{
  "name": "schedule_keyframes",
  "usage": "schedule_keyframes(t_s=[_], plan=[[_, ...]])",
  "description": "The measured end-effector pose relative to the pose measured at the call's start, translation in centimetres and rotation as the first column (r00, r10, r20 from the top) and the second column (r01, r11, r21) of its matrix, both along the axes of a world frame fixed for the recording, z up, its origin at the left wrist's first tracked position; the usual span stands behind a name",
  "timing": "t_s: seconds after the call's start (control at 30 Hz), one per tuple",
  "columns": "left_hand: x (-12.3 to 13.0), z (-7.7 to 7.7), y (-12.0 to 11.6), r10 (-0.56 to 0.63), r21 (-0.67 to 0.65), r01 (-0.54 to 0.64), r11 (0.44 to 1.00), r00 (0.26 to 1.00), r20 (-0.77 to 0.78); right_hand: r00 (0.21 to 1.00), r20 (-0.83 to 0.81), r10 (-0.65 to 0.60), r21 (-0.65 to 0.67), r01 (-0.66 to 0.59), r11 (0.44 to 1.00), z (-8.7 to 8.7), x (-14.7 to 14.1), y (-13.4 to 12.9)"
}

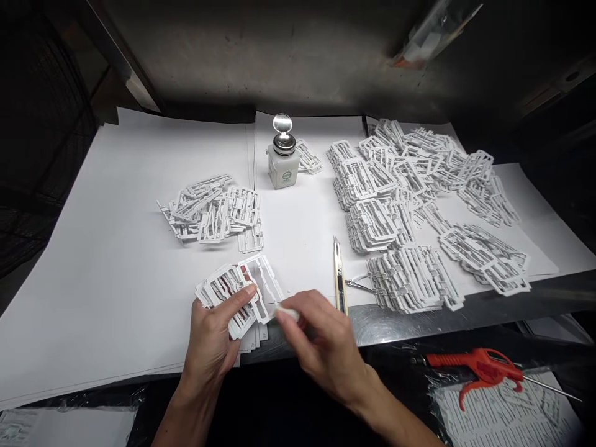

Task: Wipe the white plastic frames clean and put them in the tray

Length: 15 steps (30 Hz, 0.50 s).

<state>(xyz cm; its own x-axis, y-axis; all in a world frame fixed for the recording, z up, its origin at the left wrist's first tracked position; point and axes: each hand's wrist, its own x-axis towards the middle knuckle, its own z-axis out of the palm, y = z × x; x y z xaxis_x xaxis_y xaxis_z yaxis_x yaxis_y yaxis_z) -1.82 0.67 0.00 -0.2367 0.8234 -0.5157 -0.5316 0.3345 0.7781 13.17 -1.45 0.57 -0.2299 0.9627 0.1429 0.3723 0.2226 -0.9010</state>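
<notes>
Head cam, at a paper-covered desk [367, 330]: L hand [212, 326] clamps a fanned stack of white cutout frames [224, 293], thumb pressed on top, other fingers mostly hidden beneath, while R hand [328, 344] pinches a small white wad [289, 312] at the near R edge of the top frame [269, 275], which juts out from the pile. Step in hand looks to be wiping or rubbing that frame; the next move prob. calls for a firm L thumb and light R pressure, as the thin bars may flex. R thumb and index are closed on the wad w/ no gap showing; the rest curl in toward the palm. Held stack is above the desk's near edge, a loose heap of like frames [214, 212] lying just beyond. An open bottle [283, 167] stands at back ctr.; a utility knife [340, 280] and tweezers [361, 285] lie near R hand, w/ more stacks [405, 276] farther R.
</notes>
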Motion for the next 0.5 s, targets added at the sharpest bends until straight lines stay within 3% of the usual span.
schedule_keyframes(t_s=[0.13, 0.37, 0.43, 0.5], plan=[[-0.1, 0.0, -0.1, -0.014, -0.005, 0.014, 1.000, 1.000, 0.002, 0.992, 0.028, -0.126, -0.008, 0.127, 0.992, 0.2, 0.8, 0.2], [0.4, -0.1, -0.2, 0.027, 0.084, -0.022, 0.996, 0.998, -0.059, 0.995, -0.016, 0.097, 0.014, -0.097, 0.995, 0.6, -1.4, -0.1], [0.3, -0.1, -0.2, 0.036, 0.080, -0.031, 0.996, 0.997, -0.063, 0.996, 0.019, 0.091, -0.044, -0.090, 0.995, 0.6, -1.0, -0.1], [0.1, -0.2, -0.1, 0.044, 0.052, -0.042, 0.998, 0.998, -0.045, 0.998, 0.056, 0.002, -0.135, 0.005, 0.991, 0.4, -0.1, -0.1]])
